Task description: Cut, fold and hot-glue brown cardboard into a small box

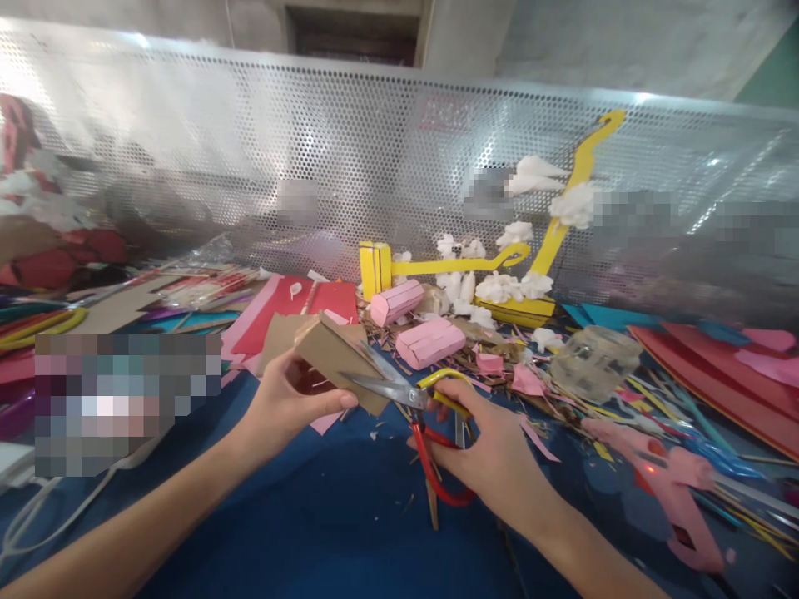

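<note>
My left hand (284, 403) is closed on a piece of brown cardboard (334, 353), thumb pressed along its lower edge. My right hand (493, 449) grips scissors (412, 398) with a yellow upper handle and a red lower handle. The metal blades point left and lie against the cardboard's lower right edge. Both hands hover over a blue table cover (337, 516) strewn with small paper scraps.
Two pink foam blocks (430, 341) lie just behind the hands. A yellow foam structure with white cotton tufts (499, 287) stands before a perforated metal panel (349, 166). Red and pink sheets (717, 374), a clear tape roll (593, 362) and pink cut-outs (680, 491) lie right. Coloured sheets pile left.
</note>
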Demonstrator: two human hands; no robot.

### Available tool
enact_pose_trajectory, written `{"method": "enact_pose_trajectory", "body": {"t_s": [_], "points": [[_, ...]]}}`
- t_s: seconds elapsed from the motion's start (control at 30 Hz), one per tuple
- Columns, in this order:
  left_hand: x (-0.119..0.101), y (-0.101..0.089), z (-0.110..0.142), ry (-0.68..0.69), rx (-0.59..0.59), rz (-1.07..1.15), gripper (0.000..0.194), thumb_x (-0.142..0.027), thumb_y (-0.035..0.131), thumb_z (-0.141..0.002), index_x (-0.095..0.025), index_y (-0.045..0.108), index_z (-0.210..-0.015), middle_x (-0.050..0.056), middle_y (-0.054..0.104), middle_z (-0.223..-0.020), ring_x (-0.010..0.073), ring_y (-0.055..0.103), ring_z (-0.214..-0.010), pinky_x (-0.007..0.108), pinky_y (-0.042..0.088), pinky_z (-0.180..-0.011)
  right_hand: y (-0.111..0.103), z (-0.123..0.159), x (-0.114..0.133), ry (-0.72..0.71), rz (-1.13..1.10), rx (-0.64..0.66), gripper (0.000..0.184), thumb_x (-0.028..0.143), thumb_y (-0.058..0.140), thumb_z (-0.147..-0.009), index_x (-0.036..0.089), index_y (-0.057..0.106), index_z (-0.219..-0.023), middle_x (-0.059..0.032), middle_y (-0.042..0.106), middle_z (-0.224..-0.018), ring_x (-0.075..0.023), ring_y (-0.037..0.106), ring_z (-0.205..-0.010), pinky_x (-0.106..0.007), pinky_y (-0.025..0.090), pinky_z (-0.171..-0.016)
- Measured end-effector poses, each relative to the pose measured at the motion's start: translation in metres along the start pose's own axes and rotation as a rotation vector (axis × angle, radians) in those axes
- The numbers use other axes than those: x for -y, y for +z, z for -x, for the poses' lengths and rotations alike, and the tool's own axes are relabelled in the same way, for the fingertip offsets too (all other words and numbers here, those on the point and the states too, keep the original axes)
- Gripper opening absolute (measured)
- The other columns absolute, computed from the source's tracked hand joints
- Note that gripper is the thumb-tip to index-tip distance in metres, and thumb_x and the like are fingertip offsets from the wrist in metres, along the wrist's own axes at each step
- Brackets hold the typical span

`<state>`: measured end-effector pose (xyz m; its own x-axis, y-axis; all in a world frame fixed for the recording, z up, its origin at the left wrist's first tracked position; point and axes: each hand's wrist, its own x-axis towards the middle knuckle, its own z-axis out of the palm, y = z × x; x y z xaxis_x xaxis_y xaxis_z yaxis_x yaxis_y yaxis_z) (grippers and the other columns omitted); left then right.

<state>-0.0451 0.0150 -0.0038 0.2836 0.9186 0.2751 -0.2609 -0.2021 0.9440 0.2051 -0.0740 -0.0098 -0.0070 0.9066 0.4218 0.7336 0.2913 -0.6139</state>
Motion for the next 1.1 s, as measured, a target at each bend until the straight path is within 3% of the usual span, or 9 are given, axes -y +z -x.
{"method": "enact_pose_trajectory", "body": {"t_s": [0.07,0.27,0.33,0.47,0.63,0.77,0.87,1.0,1.1], "points": [[-0.0013,0.0011,0.0002,0.012,0.004,0.009,0.048,-0.026,0.100,-0.056,-0.017,0.075,-0.096,0.008,0.084,-0.097,0.0281,0.081,-0.089,0.038,0.068,-0.081,0.0000,0.0002,0.0003,0.029,-0.005,0.005,0.033,0.028,0.087,-0.075,0.026,0.066,-0.101,0.0033,0.073,-0.088,-0.0182,0.068,-0.073,-0.029,0.054,-0.071],[-0.0031,0.0037,0.0009,0.022,0.001,0.036,0.048,-0.026,0.100,-0.055,-0.017,0.075,-0.094,0.007,0.084,-0.095,0.0260,0.081,-0.086,0.035,0.068,-0.078,-0.0025,0.0023,0.0001,0.010,0.018,-0.014,0.027,0.030,0.089,-0.074,0.025,0.069,-0.092,0.0049,0.070,-0.075,-0.0160,0.064,-0.065,-0.026,0.050,-0.062],[-0.0027,0.0037,0.0009,0.010,-0.019,0.033,0.050,-0.027,0.101,-0.053,-0.017,0.074,-0.094,0.007,0.084,-0.096,0.0272,0.081,-0.087,0.037,0.068,-0.080,-0.0043,0.0022,0.0012,0.013,0.046,0.013,0.022,0.031,0.086,-0.077,0.024,0.065,-0.079,0.0059,0.065,-0.067,-0.0141,0.059,-0.059,-0.025,0.047,-0.057],[-0.0017,0.0026,0.0002,-0.013,-0.025,0.017,0.052,-0.030,0.101,-0.054,-0.018,0.073,-0.097,0.009,0.084,-0.101,0.0303,0.081,-0.094,0.041,0.068,-0.086,-0.0057,0.0002,0.0031,0.030,0.052,0.069,0.033,0.036,0.080,-0.083,0.023,0.054,-0.069,0.0068,0.056,-0.061,-0.0127,0.050,-0.056,-0.024,0.040,-0.052],[0.0000,0.0029,0.0005,-0.018,0.034,-0.009,0.047,-0.031,0.099,-0.060,-0.018,0.073,-0.098,0.010,0.084,-0.104,0.0322,0.080,-0.097,0.041,0.068,-0.084,0.0003,-0.0019,0.0003,0.063,0.057,0.088,0.040,0.045,0.090,-0.073,0.024,0.058,-0.087,0.0048,0.061,-0.075,-0.0151,0.055,-0.064,-0.026,0.046,-0.058],[0.0015,0.0042,0.0017,-0.018,0.040,-0.031,0.049,-0.032,0.098,-0.061,-0.018,0.073,-0.101,0.011,0.083,-0.104,0.0322,0.080,-0.096,0.040,0.068,-0.082,0.0014,-0.0018,0.0012,0.026,0.162,0.085,0.057,0.050,0.094,-0.067,0.024,0.057,-0.102,-0.0038,0.066,-0.100,-0.0244,0.064,-0.088,-0.035,0.055,-0.075],[0.0024,0.0035,0.0022,-0.027,0.059,-0.061,0.050,-0.030,0.098,-0.061,-0.018,0.072,-0.102,0.009,0.083,-0.099,0.0298,0.080,-0.090,0.036,0.068,-0.074,0.0004,-0.0016,0.0061,-0.002,0.191,0.099,0.056,0.046,0.092,-0.070,0.023,0.057,-0.106,-0.0070,0.065,-0.107,-0.0289,0.064,-0.100,-0.039,0.056,-0.081],[0.0021,0.0016,0.0024,-0.051,0.080,-0.091,0.044,-0.031,0.096,-0.063,-0.018,0.074,-0.098,0.007,0.082,-0.089,0.0259,0.079,-0.079,0.032,0.066,-0.064,0.0017,-0.0010,0.0085,-0.044,0.135,0.078,0.049,0.044,0.089,-0.075,0.024,0.058,-0.107,-0.0074,0.066,-0.110,-0.0274,0.065,-0.100,-0.038,0.056,-0.084],[-0.0007,0.0033,0.0023,-0.045,0.117,-0.083,0.040,-0.028,0.096,-0.063,-0.018,0.075,-0.096,0.007,0.083,-0.089,0.0252,0.079,-0.077,0.033,0.067,-0.066,0.0031,-0.0009,0.0056,-0.066,0.104,0.025,0.041,0.044,0.087,-0.077,0.023,0.060,-0.098,-0.0047,0.068,-0.099,-0.0232,0.066,-0.087,-0.033,0.054,-0.077]]}}
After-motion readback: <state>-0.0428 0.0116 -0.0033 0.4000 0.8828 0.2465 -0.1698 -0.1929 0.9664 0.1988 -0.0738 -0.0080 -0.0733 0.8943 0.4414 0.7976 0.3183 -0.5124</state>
